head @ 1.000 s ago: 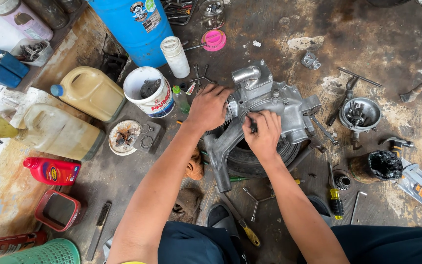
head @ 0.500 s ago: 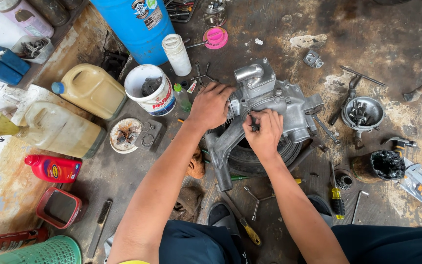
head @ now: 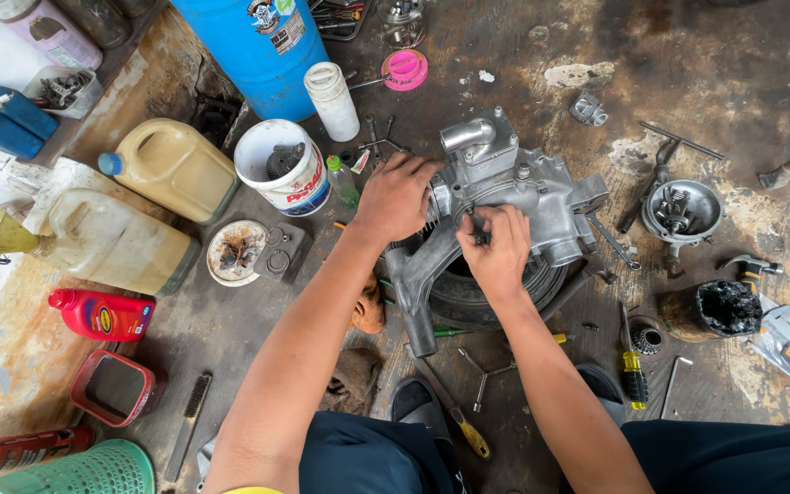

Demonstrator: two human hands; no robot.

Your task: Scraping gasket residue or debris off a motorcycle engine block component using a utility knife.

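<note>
Cast aluminium engine housing (head: 514, 197) sits on top of a black rubber tyre (head: 496, 288) on the oily concrete floor (head: 742, 73), straight ahead of the person, between both forearms

Left hand (head: 397, 194) lies flat on the housing's left edge, fingers (head: 421, 169) spread and curled over the rim, bracing it. Right hand (head: 497, 245) is on the middle of the casting, fingers (head: 505, 220) pinched narrow round something small and dark, likely a bolt or fitting; too small to tell which

Handling, my read: rigid metal casting, heavy for its bulk, no give anywhere. Surfaces look dull and greasy, so expect slip under bare skin. Lugs, flanges and the tubular outlet (head: 468, 135) on top are the thin parts; a knock there could chip or crack them. The tyre cushions it but lets it rock, so one hand on the body makes sense

Where to hold: two hands on the thick main body or under the long lower arm (head: 418, 274) that sticks out toward the person, not by the outlet or the small ears

Nearby: white bucket (head: 283, 169) with a gear in it just left of the left hand, blue drum (head: 258, 46) behind that, yellowish jugs (head: 176, 169) further left, red bottle (head: 102, 314), round metal cover (head: 683, 210) with small parts to the right, yellow-handled screwdriver (head: 454, 412) near the knees
</note>
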